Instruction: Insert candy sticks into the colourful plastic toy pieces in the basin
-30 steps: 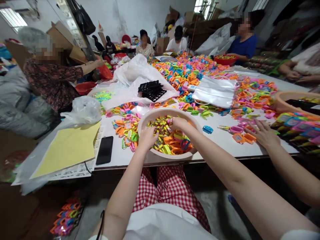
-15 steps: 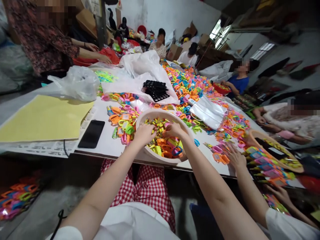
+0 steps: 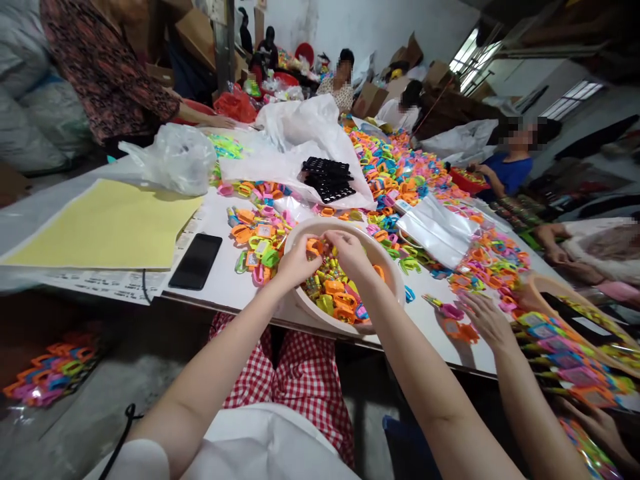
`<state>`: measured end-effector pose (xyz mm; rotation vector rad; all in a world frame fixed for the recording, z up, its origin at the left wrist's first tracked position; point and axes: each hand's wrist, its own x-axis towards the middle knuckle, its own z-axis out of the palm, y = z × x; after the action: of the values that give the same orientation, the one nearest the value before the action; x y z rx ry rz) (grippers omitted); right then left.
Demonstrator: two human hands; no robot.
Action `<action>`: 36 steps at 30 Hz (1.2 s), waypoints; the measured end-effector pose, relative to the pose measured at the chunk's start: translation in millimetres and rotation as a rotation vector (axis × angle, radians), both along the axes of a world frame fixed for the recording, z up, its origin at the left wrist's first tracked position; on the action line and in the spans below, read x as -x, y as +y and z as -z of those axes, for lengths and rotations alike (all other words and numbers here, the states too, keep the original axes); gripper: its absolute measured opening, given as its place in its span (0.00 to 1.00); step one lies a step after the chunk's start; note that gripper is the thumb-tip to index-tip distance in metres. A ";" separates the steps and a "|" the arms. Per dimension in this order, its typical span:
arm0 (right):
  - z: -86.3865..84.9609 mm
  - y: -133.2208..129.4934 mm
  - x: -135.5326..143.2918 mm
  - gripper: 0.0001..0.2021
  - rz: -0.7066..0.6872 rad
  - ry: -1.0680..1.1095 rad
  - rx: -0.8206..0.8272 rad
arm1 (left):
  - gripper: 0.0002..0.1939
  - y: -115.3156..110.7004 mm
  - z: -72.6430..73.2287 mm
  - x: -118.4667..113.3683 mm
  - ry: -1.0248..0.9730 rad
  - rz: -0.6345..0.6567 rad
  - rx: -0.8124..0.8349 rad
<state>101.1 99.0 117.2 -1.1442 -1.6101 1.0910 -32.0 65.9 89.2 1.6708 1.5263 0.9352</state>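
A round cream basin [image 3: 395, 293] stands at the table's front edge. It holds small yellow wrapped pieces [image 3: 327, 270], with bright plastic pieces like toy watches [image 3: 345, 303] toward its near side. Over the basin, my left hand [image 3: 300, 263] is closed on an orange plastic toy watch [image 3: 314, 248]. My right hand [image 3: 350, 257] is closed beside it, fingertips pinched close to the orange piece; whatever they hold is hidden. Left of the basin lies a loose heap of coloured toy watches [image 3: 260, 250].
A black phone [image 3: 196, 261] and yellow sheet [image 3: 100, 223] lie left. Black plastic racks [image 3: 327, 179] rest on white plastic behind the basin. A silver bag [image 3: 440, 230] lies right. A co-worker's hand [image 3: 487, 320] is near, right; other people sit around the table.
My hands have risen from among the yellow pieces and come together, with an orange toy watch now in the left. The view has shifted slightly left.
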 end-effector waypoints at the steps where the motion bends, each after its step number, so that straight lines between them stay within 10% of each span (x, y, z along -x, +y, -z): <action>1: 5.1 3.9 -1.0 0.17 0.058 0.123 0.024 | 0.22 0.0 0.3 0.1 -0.022 -0.010 -0.003; 6: 22.6 11.1 -5.5 0.24 0.219 0.458 0.166 | 0.23 1.6 2.8 0.6 -0.050 -0.021 0.000; 15: 10.6 -0.2 2.7 0.17 -0.053 0.637 0.358 | 0.18 9.7 6.5 0.0 -0.104 0.000 0.003; 36: 18.1 -2.5 4.3 0.23 0.089 0.379 0.159 | 0.11 2.3 -2.4 -1.8 0.055 0.017 0.059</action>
<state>96.7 96.5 99.1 -1.0259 -1.1856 1.3058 -30.2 68.2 91.6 1.6776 1.5581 0.8342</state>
